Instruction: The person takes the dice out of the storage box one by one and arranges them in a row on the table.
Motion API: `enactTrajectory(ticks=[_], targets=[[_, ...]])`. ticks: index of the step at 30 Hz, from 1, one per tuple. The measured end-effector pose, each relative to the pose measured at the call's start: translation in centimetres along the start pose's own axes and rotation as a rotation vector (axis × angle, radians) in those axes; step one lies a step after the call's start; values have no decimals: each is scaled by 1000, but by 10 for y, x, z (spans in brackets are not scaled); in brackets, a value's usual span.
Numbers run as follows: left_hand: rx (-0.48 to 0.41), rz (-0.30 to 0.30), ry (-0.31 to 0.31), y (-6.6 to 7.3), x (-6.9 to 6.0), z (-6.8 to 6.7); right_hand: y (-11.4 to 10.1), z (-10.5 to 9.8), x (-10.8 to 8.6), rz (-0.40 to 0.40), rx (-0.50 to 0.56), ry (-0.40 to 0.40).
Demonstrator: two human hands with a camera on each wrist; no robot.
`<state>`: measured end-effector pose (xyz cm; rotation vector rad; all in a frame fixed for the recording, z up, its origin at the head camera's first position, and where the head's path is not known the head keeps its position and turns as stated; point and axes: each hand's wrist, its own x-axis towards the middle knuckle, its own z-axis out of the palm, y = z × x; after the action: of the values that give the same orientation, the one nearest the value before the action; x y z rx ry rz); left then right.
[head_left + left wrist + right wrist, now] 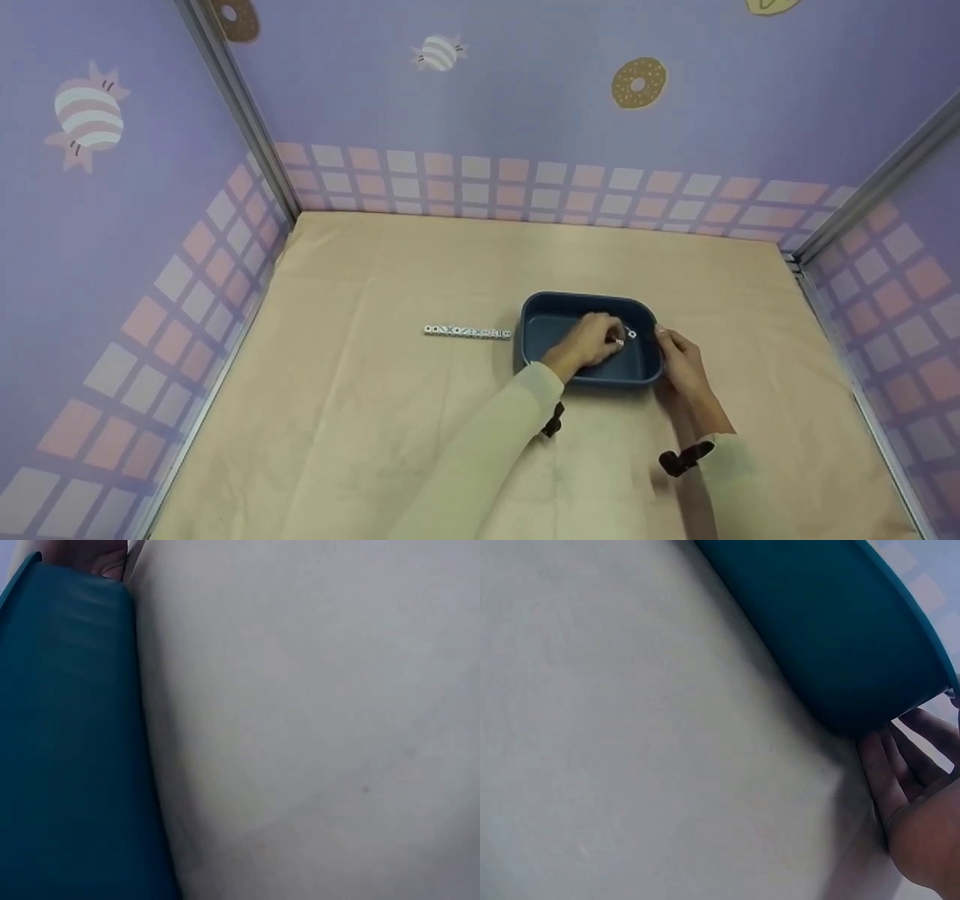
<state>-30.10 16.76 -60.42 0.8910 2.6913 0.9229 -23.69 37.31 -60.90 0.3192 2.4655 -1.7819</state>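
Observation:
A dark blue rectangular bin (592, 381) stands on the cloth. Reaching inside it, my left hand (595, 339) has bent fingers and pinches a small white cube (620, 343) at the fingertips. Another small white cube (631, 334) with a dark mark lies beside these fingers, near the bin's right end. My right hand (682, 364) holds that end, thumb at the rim; the right wrist view shows its fingers (885, 772) low against the outer wall. Left of the bin runs a straight row of small white cubes (466, 331) with dark symbols, like dice.
A beige cloth (360, 435) with creases covers the table. Purple panels (525, 90) with printed sweets and checks wall in the back and both sides, joined by metal posts (247, 112). Dark straps (686, 459) sit at both wrists.

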Motion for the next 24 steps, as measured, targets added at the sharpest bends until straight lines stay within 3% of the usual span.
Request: enactTrajectory(ticks=[16, 24], targets=[[-35, -44, -3, 2, 1, -2, -1, 2, 2, 26, -5, 21], [41, -11, 29, 2, -1, -1, -2, 3, 0, 29, -38, 8]])
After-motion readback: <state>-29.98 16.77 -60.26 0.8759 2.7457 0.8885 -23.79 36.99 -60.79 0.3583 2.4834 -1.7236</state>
